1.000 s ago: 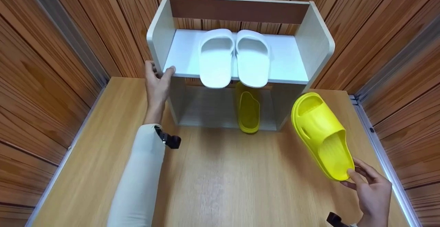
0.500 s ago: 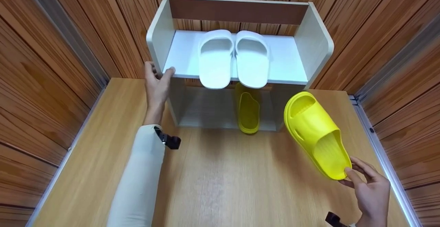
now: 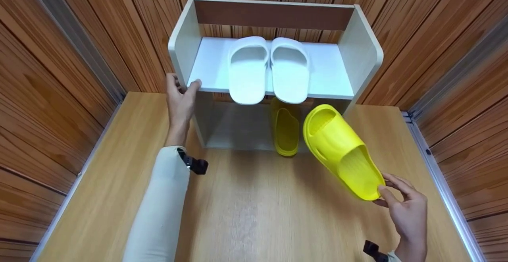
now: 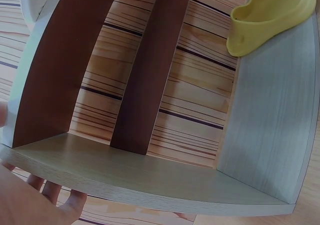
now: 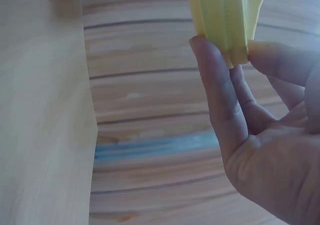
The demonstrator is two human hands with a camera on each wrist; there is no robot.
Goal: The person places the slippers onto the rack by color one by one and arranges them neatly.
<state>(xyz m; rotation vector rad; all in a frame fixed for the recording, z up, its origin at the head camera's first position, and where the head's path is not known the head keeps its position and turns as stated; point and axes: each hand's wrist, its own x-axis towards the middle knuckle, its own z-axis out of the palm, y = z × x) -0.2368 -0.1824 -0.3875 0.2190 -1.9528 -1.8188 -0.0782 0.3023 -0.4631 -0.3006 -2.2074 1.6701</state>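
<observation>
In the head view my right hand (image 3: 406, 210) pinches a yellow slipper (image 3: 341, 151) by its heel end, thumb on top. The slipper is held above the floor, toe tilted up-left, in front of the shoe rack's right side. Close by, on the lower shelf, lies another yellow slipper (image 3: 286, 131), partly hidden by the upper shelf. My left hand (image 3: 180, 107) grips the left side of the shoe rack (image 3: 210, 63), thumb on the upper shelf's front edge. The right wrist view shows the heel end (image 5: 222, 25) between thumb and fingers.
Two white slippers, a left one (image 3: 247, 73) and a right one (image 3: 290, 73), sit side by side on the upper shelf. Wood-panelled walls (image 3: 47, 95) stand at the back and both sides. The floor (image 3: 238, 214) is light wood.
My right hand has moved left with the yellow slipper, whose toe now overlaps the rack's right panel and lower opening. The left hand keeps its hold on the rack.
</observation>
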